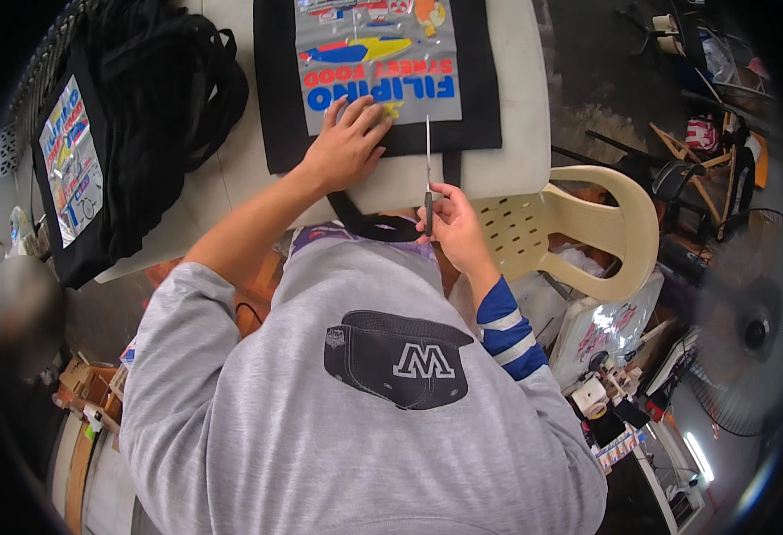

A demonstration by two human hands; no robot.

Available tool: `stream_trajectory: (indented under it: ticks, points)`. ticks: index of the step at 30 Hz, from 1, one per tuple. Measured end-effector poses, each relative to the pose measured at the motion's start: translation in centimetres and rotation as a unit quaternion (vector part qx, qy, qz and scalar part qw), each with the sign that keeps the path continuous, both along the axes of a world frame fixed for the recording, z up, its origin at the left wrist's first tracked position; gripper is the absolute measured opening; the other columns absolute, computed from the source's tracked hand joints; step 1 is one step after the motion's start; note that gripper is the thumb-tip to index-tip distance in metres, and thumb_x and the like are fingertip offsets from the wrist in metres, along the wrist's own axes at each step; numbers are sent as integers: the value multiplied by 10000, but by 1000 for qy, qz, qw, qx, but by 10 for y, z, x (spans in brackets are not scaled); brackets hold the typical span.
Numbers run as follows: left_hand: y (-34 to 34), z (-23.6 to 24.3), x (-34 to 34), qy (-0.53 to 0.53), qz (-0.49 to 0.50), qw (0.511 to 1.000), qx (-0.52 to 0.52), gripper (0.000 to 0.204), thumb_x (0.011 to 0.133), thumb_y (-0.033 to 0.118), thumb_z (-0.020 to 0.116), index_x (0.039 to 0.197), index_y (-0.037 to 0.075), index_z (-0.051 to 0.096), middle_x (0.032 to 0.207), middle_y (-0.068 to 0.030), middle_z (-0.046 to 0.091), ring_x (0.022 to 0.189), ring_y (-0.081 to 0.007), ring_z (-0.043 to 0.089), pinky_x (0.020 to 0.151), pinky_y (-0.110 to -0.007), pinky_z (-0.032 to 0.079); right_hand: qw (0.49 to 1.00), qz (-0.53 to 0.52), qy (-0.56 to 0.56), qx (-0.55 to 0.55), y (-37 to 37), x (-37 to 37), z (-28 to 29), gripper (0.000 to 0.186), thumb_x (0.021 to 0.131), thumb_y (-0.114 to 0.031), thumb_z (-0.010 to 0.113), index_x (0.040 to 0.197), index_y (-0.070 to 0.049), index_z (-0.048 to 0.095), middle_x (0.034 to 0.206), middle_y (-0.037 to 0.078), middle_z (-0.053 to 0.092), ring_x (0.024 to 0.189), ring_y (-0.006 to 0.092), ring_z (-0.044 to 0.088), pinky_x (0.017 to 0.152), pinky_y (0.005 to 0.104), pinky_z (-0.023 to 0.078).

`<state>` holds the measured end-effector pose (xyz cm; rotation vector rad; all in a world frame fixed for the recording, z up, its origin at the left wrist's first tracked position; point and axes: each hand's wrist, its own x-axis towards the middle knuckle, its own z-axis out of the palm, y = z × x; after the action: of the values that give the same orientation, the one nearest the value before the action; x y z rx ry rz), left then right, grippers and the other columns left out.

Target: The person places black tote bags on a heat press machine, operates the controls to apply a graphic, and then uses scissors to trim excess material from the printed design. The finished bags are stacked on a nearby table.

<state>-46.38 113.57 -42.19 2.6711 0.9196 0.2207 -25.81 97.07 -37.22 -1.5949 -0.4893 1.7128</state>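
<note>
A black tote bag (477, 85) lies on the table in front of me, its shiny grey panel (449, 102) printed with colourful lettering and pictures. My left hand (351, 141) rests on the lower part of the panel and the bag's edge, fingers spread out and holding nothing. In my right hand (452, 223) is a pair of scissors (428, 192) with dark handles. Its blades point away from me, over the bag's near edge, and look closed or nearly so. A black strap (360, 221) hangs from that edge between my hands, toward my lap.
Several black bags (173, 80) are piled on the left of the pale table (525, 98), one with a printed panel (72, 165). A beige plastic chair (628, 227) stands close to the table's right corner. Farther right is a fan (753, 332).
</note>
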Motion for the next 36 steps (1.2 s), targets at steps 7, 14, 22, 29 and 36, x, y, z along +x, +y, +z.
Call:
stream_trajectory:
  ticks: [7,14,22,29,36]
  points:
    - [-20,-6,6,-25,69,997,15,540,924,274,648,1445,193,530,1434,-87,515,1417,-282,405,1220,-566,209,997,-43,57,-14,-25,-19,-18,424,1001,-106,630,1389,-20,482,987,95,642,778,153,633,604,293,566]
    - [-18,-6,9,-36,89,995,-5,555,888,255,657,1427,176,551,1428,-93,509,1406,-288,407,1219,-584,199,999,-35,9,-4,-6,-15,-23,386,1029,-88,572,1401,-25,495,972,95,646,764,144,630,570,277,543]
    - [-22,7,25,17,116,993,13,557,833,193,635,1377,91,572,1571,-47,411,1499,-317,288,1225,-626,134,999,9,-39,-20,-5,-8,-39,384,1027,-43,550,1407,-34,496,982,71,661,743,120,615,543,255,512]
    - [-22,-8,26,-21,103,994,-5,432,850,174,603,1267,60,609,1578,-54,418,1506,-331,284,1214,-648,165,999,7,-43,-23,-5,-8,-44,376,1015,-30,557,1389,-36,518,969,60,664,723,106,611,506,251,490]
    - [-22,-8,27,-22,106,994,0,428,857,178,599,1270,66,603,1562,-54,439,1503,-327,291,1218,-640,169,997,30,-60,-31,12,0,-28,378,1003,-44,588,1377,-25,531,940,58,667,694,103,608,476,242,464]
